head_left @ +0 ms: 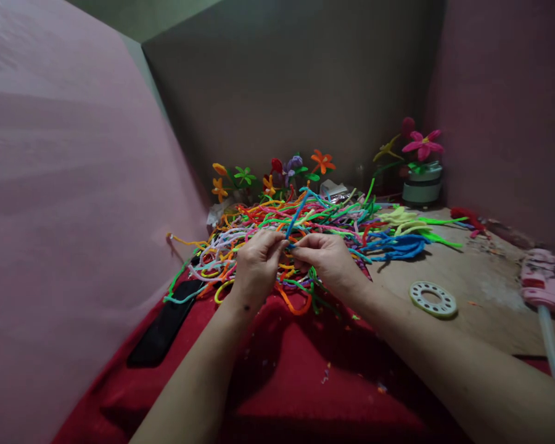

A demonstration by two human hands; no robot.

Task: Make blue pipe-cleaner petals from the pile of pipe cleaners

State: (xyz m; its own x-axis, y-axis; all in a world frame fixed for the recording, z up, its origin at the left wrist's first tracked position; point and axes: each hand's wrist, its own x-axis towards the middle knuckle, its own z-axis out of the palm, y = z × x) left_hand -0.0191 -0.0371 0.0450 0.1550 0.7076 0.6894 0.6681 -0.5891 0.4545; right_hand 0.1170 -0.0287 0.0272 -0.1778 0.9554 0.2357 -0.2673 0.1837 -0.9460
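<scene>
Blue pipe cleaner (297, 216) at centre, up over the near side of the tangled heap (263, 228), its long end slanting up and away. It's being pinched, fingertips narrow, by the left hand (258, 256) and right hand (326, 256), almost touching. Any bend here is probably best made in small turns, with one pinch held firm and the other turned close beside it; loose stems could easily be snagged underneath. Now the edges: on the left, the pink wall (97, 185) closes in, a black phone (166, 327) lying near it. On the right, the white ring (417, 297) is passed closely by the forearm. The easier room for elbows seems to be offered low, over the red cloth (277, 382), where scraps are scattered.
</scene>
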